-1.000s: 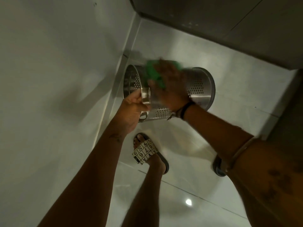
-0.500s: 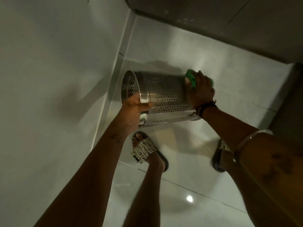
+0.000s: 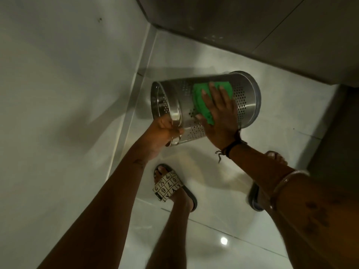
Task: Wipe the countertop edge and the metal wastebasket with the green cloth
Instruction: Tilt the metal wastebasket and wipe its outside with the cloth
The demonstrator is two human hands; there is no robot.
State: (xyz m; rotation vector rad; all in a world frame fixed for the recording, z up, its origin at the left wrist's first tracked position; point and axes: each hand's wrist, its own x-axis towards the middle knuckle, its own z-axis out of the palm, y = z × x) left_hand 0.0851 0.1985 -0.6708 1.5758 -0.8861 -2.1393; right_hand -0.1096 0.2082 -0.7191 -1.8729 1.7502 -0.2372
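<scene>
The perforated metal wastebasket [image 3: 244, 98] is held on its side above the floor, its open mouth toward the left wall. My left hand [image 3: 163, 133] grips its shiny rim at the lower left. My right hand [image 3: 219, 115] lies flat on the middle of the basket's side, pressing the green cloth [image 3: 202, 101] against it. The cloth shows above and left of my fingers; the rest is under my palm. No countertop edge is in view.
A pale tiled wall [image 3: 68, 113] runs along the left, a grey wall [image 3: 252, 26] across the top. Below the basket is glossy white floor [image 3: 213, 220], with my sandalled left foot [image 3: 171, 187] and my right foot [image 3: 256, 197] standing on it.
My right hand slid the green cloth from the basket's base end back to the middle of its side. The left hand kept its grip on the rim; the basket turned slightly.
</scene>
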